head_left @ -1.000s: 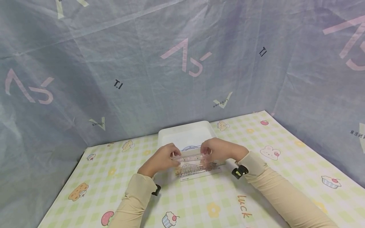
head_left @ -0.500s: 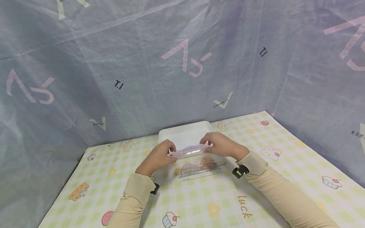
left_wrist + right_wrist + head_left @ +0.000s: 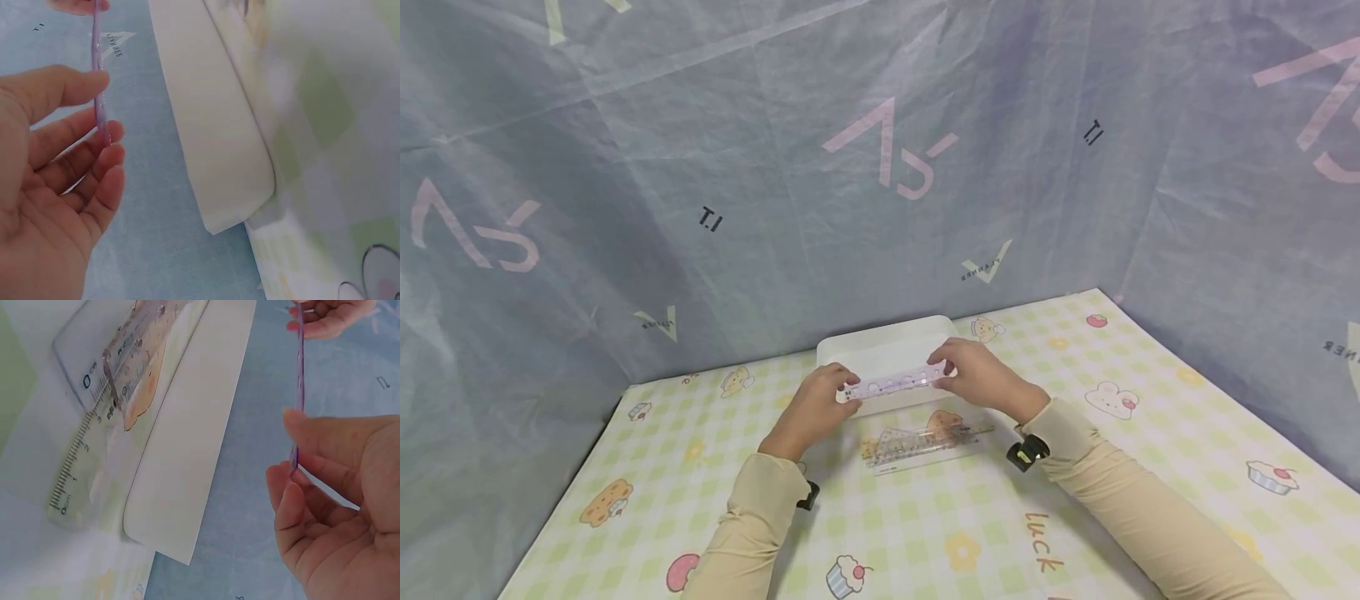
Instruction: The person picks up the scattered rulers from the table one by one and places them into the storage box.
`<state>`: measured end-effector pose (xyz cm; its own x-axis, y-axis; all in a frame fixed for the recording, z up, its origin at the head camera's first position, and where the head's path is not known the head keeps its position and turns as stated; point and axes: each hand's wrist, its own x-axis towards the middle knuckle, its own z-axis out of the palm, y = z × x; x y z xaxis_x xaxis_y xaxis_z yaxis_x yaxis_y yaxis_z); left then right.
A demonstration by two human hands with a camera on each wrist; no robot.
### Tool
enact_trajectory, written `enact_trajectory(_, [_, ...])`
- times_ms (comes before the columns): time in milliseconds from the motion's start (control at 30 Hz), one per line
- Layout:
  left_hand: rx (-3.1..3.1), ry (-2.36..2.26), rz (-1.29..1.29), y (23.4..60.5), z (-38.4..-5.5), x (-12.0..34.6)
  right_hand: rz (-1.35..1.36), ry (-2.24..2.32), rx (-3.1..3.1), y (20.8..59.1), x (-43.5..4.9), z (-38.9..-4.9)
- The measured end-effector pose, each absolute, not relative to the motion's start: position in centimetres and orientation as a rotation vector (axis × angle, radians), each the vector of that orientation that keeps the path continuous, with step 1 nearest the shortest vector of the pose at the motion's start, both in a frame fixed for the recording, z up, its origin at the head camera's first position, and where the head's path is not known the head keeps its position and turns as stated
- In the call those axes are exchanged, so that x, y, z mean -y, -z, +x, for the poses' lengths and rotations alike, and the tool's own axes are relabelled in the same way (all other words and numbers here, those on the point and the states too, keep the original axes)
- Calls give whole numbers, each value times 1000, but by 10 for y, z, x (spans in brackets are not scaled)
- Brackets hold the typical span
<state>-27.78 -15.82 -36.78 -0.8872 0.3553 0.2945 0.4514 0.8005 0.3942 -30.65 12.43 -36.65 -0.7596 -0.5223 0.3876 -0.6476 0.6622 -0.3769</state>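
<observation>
By the white tray (image 3: 887,350), the left hand (image 3: 814,410) and right hand (image 3: 987,379) pinch opposite ends of a purple ruler (image 3: 892,384), probably light and stiff; those ends suit gripping.

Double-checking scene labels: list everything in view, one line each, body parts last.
Ruler: 1, translucent purple, between both hands
Tray: 1, white, far side of table
Clear drawing tools: several, exact count unclear, transparent, overlapping on table, nearer than tray
Tablecloth: 1, green-white check with cartoon prints, covering table
Backdrop: panel count unclear, grey-blue, behind table
Wristbands: 2, black, at wrists
Sleeves: 2, beige, on forearms
Left hand: 1, bare, ruler's left end
Right hand: 1, bare, ruler's right end
</observation>
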Motion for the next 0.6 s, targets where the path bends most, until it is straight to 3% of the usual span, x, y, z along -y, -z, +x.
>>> enact_trajectory(600, [2773, 693, -573, 378, -294, 163, 859, -793, 2630, 380, -118, -315])
